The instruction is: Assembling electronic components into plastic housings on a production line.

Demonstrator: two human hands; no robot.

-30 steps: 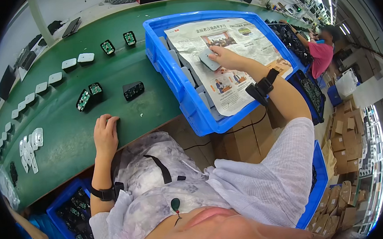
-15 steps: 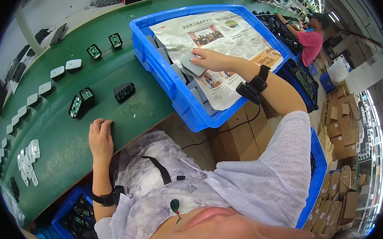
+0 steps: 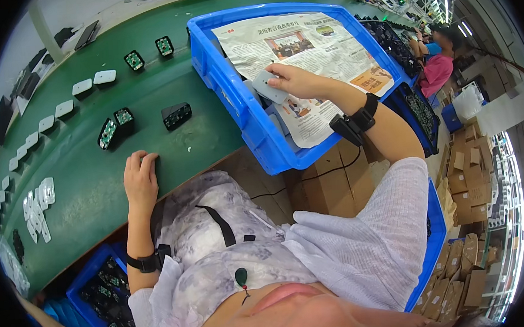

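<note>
My right hand (image 3: 296,81) grips a light grey, rounded rectangular plastic cover (image 3: 269,87) by its edge. It holds the cover above the left side of a blue plastic crate (image 3: 248,113). A sheet of newspaper (image 3: 312,53) lies in the crate, and grey pieces partly show beneath its near left edge. My left hand (image 3: 141,181) lies on the green table (image 3: 97,196) near its front edge, fingers loosely stretched and holding nothing. Beyond it are two open black housings with green circuit boards (image 3: 107,133) and a black housing (image 3: 177,116) turned on its side.
White covers (image 3: 65,108) stand in a curved row along the left. Flat clear-white pieces (image 3: 37,209) are piled at far left. Two more circuit-board housings (image 3: 134,60) stand farther back. A blue bin of black parts (image 3: 104,296) sits below the table. Another person (image 3: 438,69) works at far right.
The whole view has shifted slightly. My right hand still holds the grey cover over the crate's left side, with the cover tilted a little more upright. My left hand stays on the table.
</note>
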